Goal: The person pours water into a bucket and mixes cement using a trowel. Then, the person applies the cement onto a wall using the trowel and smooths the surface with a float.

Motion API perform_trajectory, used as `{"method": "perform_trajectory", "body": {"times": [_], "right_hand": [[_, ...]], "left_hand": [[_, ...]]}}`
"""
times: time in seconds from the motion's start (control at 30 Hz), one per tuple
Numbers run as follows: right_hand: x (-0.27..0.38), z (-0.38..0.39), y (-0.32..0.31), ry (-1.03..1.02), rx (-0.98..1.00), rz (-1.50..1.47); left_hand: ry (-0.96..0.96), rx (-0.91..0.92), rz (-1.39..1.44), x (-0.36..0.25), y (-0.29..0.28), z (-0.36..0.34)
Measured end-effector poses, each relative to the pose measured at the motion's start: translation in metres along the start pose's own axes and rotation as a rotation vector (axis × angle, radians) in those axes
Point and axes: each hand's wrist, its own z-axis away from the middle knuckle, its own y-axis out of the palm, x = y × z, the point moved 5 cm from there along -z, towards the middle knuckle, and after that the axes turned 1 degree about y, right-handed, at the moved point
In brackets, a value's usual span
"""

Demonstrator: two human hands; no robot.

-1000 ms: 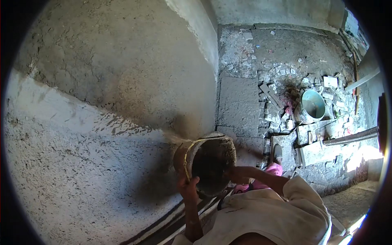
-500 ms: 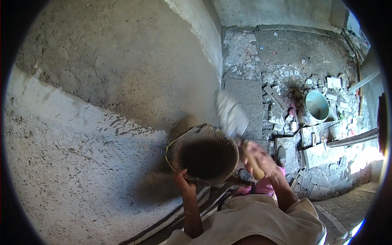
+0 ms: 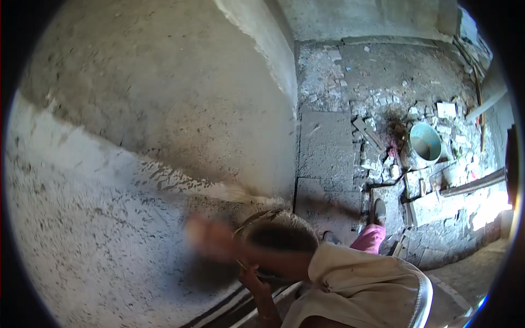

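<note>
My left hand (image 3: 250, 276) grips the rim and yellow cord handle of a mortar-crusted bucket (image 3: 279, 221), held low against the rough plastered wall. My right forearm crosses over the bucket's dark interior, and my right hand (image 3: 210, 235) is a smeared blur in front of the wall at left of it. Whatever that hand holds cannot be made out now. The wall (image 3: 164, 82) has a lighter, uneven band running diagonally toward the corner.
At right on the floor lie broken tile and rubble (image 3: 383, 100), a pale teal bucket (image 3: 424, 143), planks (image 3: 367, 133) and a long bar (image 3: 473, 185). My shoe (image 3: 379, 210) stands on the debris. A back wall (image 3: 361, 19) closes the far end.
My right hand held a wood-handled trowel at the bucket's right; it has swept left across the bucket, now blurred. The bucket and left hand have moved lower in the picture.
</note>
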Motion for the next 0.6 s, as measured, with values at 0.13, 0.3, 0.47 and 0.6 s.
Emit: {"method": "perform_trajectory", "body": {"times": [0.13,0.3,0.47,0.6], "right_hand": [[0.112,0.06,0.023,0.091,0.545,-0.319],[-0.007,0.092,-0.15,0.011,0.492,0.507],[-0.034,0.149,-0.223,0.476,0.783,1.207],[-0.1,0.175,-0.225,0.498,0.609,1.365]], "left_hand": [[0.664,-0.004,-0.489,-0.02,-0.016,0.012],[0.866,0.084,-0.522,-0.048,0.012,0.01],[0.627,0.231,-0.472,-0.023,0.017,-0.026],[0.223,0.313,-0.424,-0.038,0.08,-0.018]]}}
